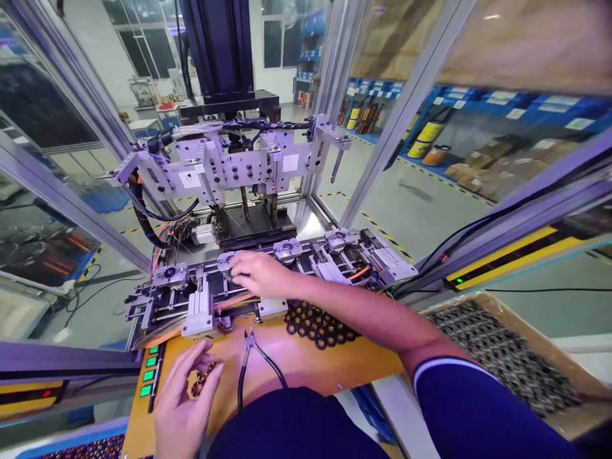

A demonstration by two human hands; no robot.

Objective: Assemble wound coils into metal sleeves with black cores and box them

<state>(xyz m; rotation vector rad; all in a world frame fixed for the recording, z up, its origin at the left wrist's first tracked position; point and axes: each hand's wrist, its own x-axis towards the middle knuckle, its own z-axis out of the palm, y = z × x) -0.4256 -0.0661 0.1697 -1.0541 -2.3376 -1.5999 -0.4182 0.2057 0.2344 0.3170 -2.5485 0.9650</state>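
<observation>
My left hand is low on the left, over the orange worktop. Its thumb and fingers curve round a copper-wound ring, which looks like a small motor stator. My right hand reaches across to the second round metal fixture from the left on the machine. Its fingers are bent down at that fixture, and whatever they grip is hidden. A pair of side cutters lies between my hands, jaws pointing to the machine. Many dark rings lie grouped under my right forearm.
More round fixtures line the machine's front rail. Above hangs a metal head plate with cables. Green buttons sit at the worktop's left edge. A cardboard box of metal parts stands right, and aluminium posts frame the station.
</observation>
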